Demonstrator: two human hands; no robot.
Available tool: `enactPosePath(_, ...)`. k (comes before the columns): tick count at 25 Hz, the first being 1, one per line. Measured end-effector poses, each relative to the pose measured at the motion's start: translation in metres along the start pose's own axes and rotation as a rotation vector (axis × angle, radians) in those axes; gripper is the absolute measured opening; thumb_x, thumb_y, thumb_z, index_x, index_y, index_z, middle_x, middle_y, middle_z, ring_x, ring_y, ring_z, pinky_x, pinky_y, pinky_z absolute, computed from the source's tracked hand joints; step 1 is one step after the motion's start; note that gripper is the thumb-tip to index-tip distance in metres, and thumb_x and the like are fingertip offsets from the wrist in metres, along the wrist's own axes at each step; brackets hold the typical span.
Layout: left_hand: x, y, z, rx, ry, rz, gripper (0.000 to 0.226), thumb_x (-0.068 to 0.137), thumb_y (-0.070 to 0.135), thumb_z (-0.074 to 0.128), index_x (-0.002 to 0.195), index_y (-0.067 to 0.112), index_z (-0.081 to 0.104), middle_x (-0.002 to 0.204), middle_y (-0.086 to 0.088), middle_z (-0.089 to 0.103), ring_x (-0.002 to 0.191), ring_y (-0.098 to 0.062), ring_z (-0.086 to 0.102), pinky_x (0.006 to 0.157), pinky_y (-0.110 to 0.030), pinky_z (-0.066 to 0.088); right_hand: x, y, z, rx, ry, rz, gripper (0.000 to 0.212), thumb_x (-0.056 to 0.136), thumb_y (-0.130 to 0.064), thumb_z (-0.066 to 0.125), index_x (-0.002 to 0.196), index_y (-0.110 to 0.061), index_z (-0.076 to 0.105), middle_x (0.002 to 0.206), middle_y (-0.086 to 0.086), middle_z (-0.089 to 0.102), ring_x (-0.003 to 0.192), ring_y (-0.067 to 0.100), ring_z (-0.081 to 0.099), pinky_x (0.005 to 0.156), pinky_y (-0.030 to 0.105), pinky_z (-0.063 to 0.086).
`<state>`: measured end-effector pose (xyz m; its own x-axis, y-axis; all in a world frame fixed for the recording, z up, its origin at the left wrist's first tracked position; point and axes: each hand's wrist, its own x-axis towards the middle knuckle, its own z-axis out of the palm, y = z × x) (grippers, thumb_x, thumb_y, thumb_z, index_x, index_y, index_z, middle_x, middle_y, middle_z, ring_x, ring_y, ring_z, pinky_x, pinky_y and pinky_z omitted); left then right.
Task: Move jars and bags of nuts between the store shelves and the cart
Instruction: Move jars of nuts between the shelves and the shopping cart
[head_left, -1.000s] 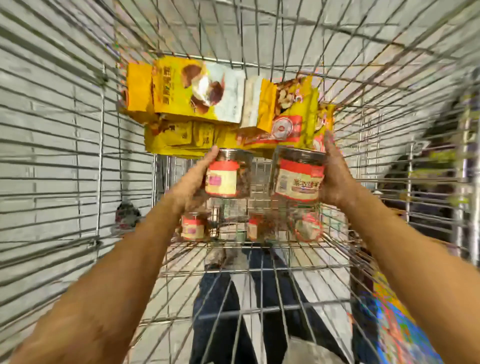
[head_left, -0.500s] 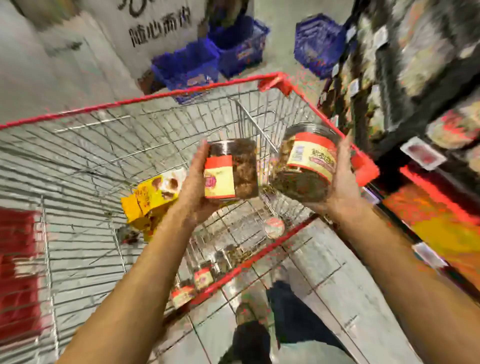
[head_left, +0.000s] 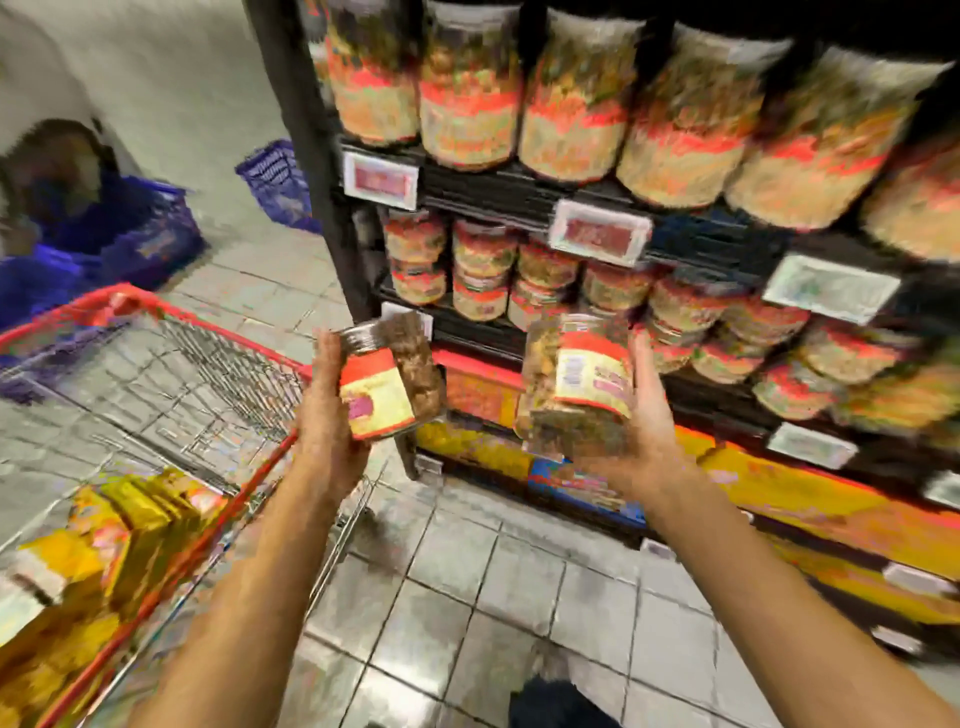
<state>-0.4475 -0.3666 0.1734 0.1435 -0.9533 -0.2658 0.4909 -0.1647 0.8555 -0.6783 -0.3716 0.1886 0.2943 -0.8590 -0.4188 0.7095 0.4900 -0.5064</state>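
While left hand (head_left: 324, 410) grips small jar (head_left: 387, 382), right hand (head_left: 647, 421) grips large jar (head_left: 576, 387); lids tilted up-left.

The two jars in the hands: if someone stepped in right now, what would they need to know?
Left hand grips the smaller jar; right hand grips the larger jar.
Both jars are in the air, facing the shelves stocked with similar jars.
The cart stands to the left, yellow bags inside.
Done: jars in hand, clear of the cart.
Left: probably shelve both, though no open slot is clear in the blur.
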Motion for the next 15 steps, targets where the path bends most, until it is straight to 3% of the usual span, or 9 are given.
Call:
enactPosePath(3, 0.017, -0.038, 0.033, 0.087, 0.122, 0.029, 0.070, 0.071, 0.064, 0.048, 0.112, 0.009, 0.064, 0.102, -0.016, 0.069, 0.087, -0.030, 0.066, 0.091, -0.050, 0.051, 0.009, -0.027, -0.032, -0.018, 0.078, -0.049, 0.077, 0.086, -0.070, 0.031, 0.092, -0.005, 0.072, 0.080, 0.012, 0.073, 0.068, 0.024, 0.071, 0.061, 0.038, 0.059)
enactPosePath(5, 0.034, -0.056, 0.042, 0.191, 0.217, 0.107, 0.069, 0.070, 0.064, 0.059, 0.113, 0.010, 0.060, 0.110, -0.023, 0.063, 0.096, -0.037, 0.061, 0.094, -0.054, 0.048, 0.026, -0.033, -0.044, -0.042, 0.095, -0.076, 0.077, 0.085, -0.072, 0.028, 0.094, -0.008, 0.072, 0.081, 0.010, 0.074, 0.070, 0.023, 0.072, 0.059, 0.035, 0.058)
enactPosePath(7, 0.054, -0.069, 0.046, 0.259, 0.260, 0.247, 0.062, 0.062, 0.062, 0.058, 0.102, 0.015, 0.060, 0.098, -0.011, 0.066, 0.088, -0.028, 0.064, 0.076, -0.038, 0.056, 0.048, -0.029, -0.052, -0.062, 0.106, -0.090, 0.080, 0.082, -0.074, 0.024, 0.095, -0.014, 0.074, 0.088, 0.009, 0.075, 0.078, 0.023, 0.072, 0.062, 0.036, 0.058)
enactPosePath(10, 0.092, -0.085, 0.054, 0.376, 0.287, 0.430, 0.062, 0.063, 0.054, 0.062, 0.108, 0.012, 0.054, 0.092, 0.002, 0.063, 0.075, 0.006, 0.062, 0.063, -0.012, 0.050, 0.083, -0.018, -0.064, -0.040, 0.159, -0.097, 0.076, 0.084, -0.073, 0.025, 0.095, -0.018, 0.075, 0.090, 0.007, 0.075, 0.081, 0.022, 0.072, 0.063, 0.036, 0.059)
enactPosePath(11, 0.107, -0.091, 0.055, 0.387, 0.285, 0.465, 0.064, 0.063, 0.052, 0.063, 0.110, 0.010, 0.052, 0.095, 0.001, 0.063, 0.075, 0.009, 0.062, 0.061, -0.009, 0.049, 0.094, -0.013, -0.068, -0.038, 0.185, -0.115, 0.072, 0.086, -0.071, 0.026, 0.099, -0.018, 0.073, 0.089, 0.006, 0.075, 0.079, 0.021, 0.072, 0.064, 0.037, 0.060)
enactPosePath(12, 0.122, -0.097, 0.054, 0.384, 0.285, 0.483, 0.069, 0.062, 0.052, 0.065, 0.113, 0.007, 0.052, 0.098, -0.004, 0.064, 0.077, 0.007, 0.063, 0.060, -0.012, 0.052, 0.105, -0.009, -0.072, -0.043, 0.210, -0.138, 0.069, 0.087, -0.070, 0.027, 0.102, -0.019, 0.070, 0.088, 0.005, 0.075, 0.078, 0.021, 0.072, 0.065, 0.038, 0.060)
enactPosePath(15, 0.154, -0.111, 0.052, 0.401, 0.306, 0.520, 0.092, 0.057, 0.065, 0.071, 0.121, 0.004, 0.048, 0.112, -0.015, 0.062, 0.095, -0.027, 0.066, 0.065, -0.051, 0.057, 0.128, 0.000, -0.083, -0.082, 0.298, -0.234, 0.062, 0.090, -0.066, 0.027, 0.108, -0.021, 0.067, 0.085, 0.002, 0.074, 0.079, 0.020, 0.071, 0.077, 0.041, 0.055)
